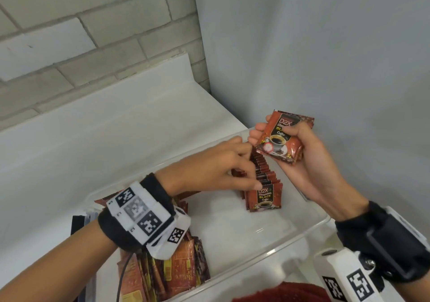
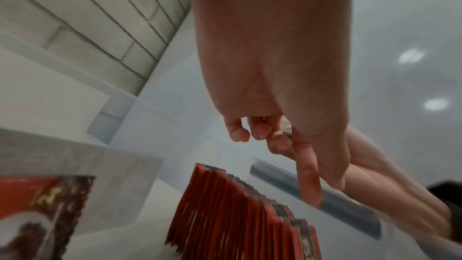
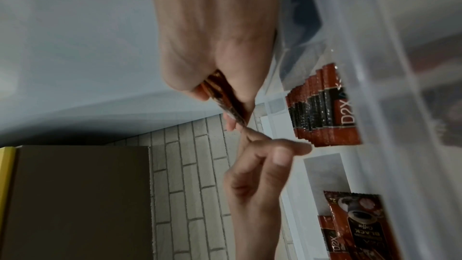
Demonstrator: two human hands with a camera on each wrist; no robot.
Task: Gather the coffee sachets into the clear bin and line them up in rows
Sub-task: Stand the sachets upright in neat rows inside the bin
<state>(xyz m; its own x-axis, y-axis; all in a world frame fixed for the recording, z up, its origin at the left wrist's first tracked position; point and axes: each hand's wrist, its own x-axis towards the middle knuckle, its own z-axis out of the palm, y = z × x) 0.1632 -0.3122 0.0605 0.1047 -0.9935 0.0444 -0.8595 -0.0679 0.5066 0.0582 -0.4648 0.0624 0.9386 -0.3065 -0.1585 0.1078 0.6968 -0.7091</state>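
A clear bin holds one row of upright red coffee sachets along its right side, also visible as the row and the row. A loose pile of sachets lies in the near-left part. My right hand grips a small stack of sachets above the bin's far right corner. My left hand hovers over the row with fingers curled. Its thumb rests by the front sachet and its index fingertip meets the held stack's corner. Whether it pinches anything is hidden.
The bin sits on a white surface in a corner between a brick wall and a plain grey wall. Dark flat items stand left of the bin. A red cloth lies at the near edge.
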